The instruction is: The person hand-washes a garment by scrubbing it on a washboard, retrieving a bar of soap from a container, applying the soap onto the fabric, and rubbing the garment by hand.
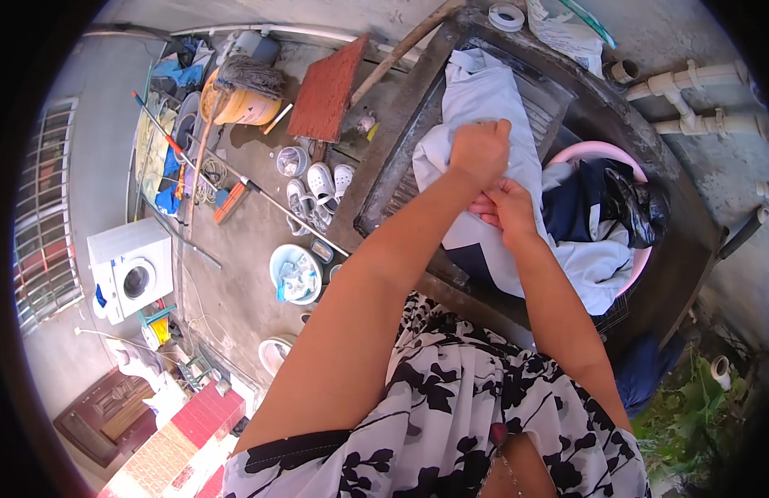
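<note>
A light grey garment (476, 83) with a navy patch lies spread over the ridged stone washboard (551, 108) of a dark sink. My left hand (482, 153) is closed in a fist on the cloth. Just below it, my right hand (511, 209) has its fingers curled onto the same garment, close to the left wrist. What lies inside the fingers is mostly hidden. On the right, part of the grey cloth hangs into a pink basin (596, 151). Navy clothing (571, 203) and something shiny and black sit in that basin.
A white roll (506, 17) and a white sack (567, 37) lie on the sink's far edge, near wall pipes (692, 80). On the floor at left are white clogs (320, 183), a light blue basin (297, 274), a broom (229, 202), a yellow bucket (243, 106) and a washing machine (134, 270).
</note>
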`<state>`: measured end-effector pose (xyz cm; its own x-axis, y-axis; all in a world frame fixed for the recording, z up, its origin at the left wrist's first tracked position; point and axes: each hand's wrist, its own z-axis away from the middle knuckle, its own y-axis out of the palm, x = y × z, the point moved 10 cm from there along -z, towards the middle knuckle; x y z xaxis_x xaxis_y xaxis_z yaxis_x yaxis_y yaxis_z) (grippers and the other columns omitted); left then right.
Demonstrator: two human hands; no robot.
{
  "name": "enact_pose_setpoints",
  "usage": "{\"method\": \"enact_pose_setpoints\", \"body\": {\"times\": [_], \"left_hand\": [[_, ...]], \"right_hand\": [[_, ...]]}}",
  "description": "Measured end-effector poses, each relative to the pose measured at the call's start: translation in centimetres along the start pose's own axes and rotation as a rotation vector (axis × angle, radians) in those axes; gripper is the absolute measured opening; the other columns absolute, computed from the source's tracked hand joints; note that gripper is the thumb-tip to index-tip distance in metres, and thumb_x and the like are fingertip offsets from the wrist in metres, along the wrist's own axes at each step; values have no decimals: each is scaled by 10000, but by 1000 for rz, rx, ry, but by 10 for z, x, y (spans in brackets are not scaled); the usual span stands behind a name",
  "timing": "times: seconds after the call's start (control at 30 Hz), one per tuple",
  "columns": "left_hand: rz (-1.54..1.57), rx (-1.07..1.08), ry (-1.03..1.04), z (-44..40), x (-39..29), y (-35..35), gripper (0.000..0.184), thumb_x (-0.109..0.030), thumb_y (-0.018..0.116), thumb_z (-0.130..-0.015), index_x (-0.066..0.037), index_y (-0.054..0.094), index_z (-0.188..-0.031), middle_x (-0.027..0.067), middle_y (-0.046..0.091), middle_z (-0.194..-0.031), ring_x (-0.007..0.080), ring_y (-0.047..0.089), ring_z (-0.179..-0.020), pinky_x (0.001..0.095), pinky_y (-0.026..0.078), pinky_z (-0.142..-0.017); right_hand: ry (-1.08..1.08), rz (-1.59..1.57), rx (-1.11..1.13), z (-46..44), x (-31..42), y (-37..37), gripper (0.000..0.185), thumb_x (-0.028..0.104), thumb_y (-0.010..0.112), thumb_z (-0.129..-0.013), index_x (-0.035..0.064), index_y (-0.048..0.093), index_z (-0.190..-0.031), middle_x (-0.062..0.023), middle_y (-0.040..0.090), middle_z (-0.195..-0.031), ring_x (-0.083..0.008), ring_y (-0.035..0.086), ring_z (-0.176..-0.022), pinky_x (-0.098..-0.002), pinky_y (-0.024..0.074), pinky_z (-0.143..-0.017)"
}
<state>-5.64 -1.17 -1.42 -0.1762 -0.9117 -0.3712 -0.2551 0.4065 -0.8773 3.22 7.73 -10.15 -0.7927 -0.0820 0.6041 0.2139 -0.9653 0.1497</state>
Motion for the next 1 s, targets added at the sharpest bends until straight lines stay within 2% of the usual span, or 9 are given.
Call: {"method": "enact_pose_setpoints", "body": {"times": [0.17, 0.27, 0.33, 0.47, 0.67, 0.73, 0.8, 0.93, 1.0], "left_hand": [[290, 157, -130, 23, -15, 4, 167, -193, 639, -811, -72, 573, -905, 144, 664, -710, 345, 660, -679, 486, 505, -628], [20, 195, 64, -15, 12, 13, 143, -167, 630, -791, -74, 578, -886, 137, 652, -685, 337, 655, -657, 476, 499, -611], [-77, -25, 142, -40, 20, -13, 141, -140, 632, -754, -79, 581, -870, 117, 640, -657, 330, 651, -653, 457, 492, -600], [-98, -148, 62, -12, 16, -15, 161, -137, 662, -699, -80, 583, -827, 99, 635, -658, 313, 649, -657, 441, 488, -608], [236, 47, -8, 21, -8, -7, 226, -218, 731, -725, -90, 609, -865, 117, 656, -722, 302, 658, -686, 451, 491, -652], [491, 145, -185, -6, 16, -2, 216, -265, 714, -798, -95, 615, -888, 123, 661, -698, 316, 665, -705, 466, 495, -656], [338, 83, -278, -38, 30, -46, 207, -268, 697, -833, -89, 610, -886, 133, 672, -712, 336, 668, -731, 473, 499, -657], [87, 16, -259, -18, 49, -26, 180, -247, 693, -819, -101, 608, -882, 150, 663, -715, 345, 658, -701, 482, 493, -625], [126, 25, -93, 10, 16, -10, 165, -231, 685, -808, -101, 600, -863, 162, 642, -687, 358, 644, -661, 492, 491, -613]], "right_hand": [[-53, -25, -49, 6, 2, -4, 156, 220, 613, -953, 98, 623, -1049, -65, 709, -865, -155, 711, -722, -220, 489, -522], [-15, 25, -41, 5, 6, 1, 142, 211, 624, -947, 96, 610, -1030, -64, 707, -855, -157, 707, -699, -225, 487, -524], [22, 45, -46, 5, 2, 1, 137, 204, 630, -942, 95, 603, -1020, -64, 706, -850, -158, 705, -689, -227, 485, -525], [-1, 48, -63, 3, 4, 0, 135, 193, 635, -937, 84, 595, -1006, -65, 709, -835, -157, 700, -661, -228, 487, -520], [-39, 27, -89, 8, 7, -1, 118, 171, 637, -928, 70, 593, -971, -67, 708, -819, -166, 698, -643, -216, 495, -507], [7, 85, -76, 6, 4, -1, 94, 159, 636, -925, 81, 585, -938, -75, 711, -822, -168, 702, -651, -217, 497, -510], [3, 90, -80, 6, 6, -2, 92, 154, 635, -924, 81, 578, -925, -82, 712, -824, -171, 705, -656, -218, 499, -510], [5, 92, -83, 5, 5, -1, 91, 147, 637, -921, 76, 583, -939, -92, 711, -825, -170, 708, -662, -220, 499, -502], [-14, 80, -77, 4, 8, -2, 94, 146, 640, -919, 75, 588, -954, -89, 708, -817, -166, 704, -656, -220, 497, -497]]}}
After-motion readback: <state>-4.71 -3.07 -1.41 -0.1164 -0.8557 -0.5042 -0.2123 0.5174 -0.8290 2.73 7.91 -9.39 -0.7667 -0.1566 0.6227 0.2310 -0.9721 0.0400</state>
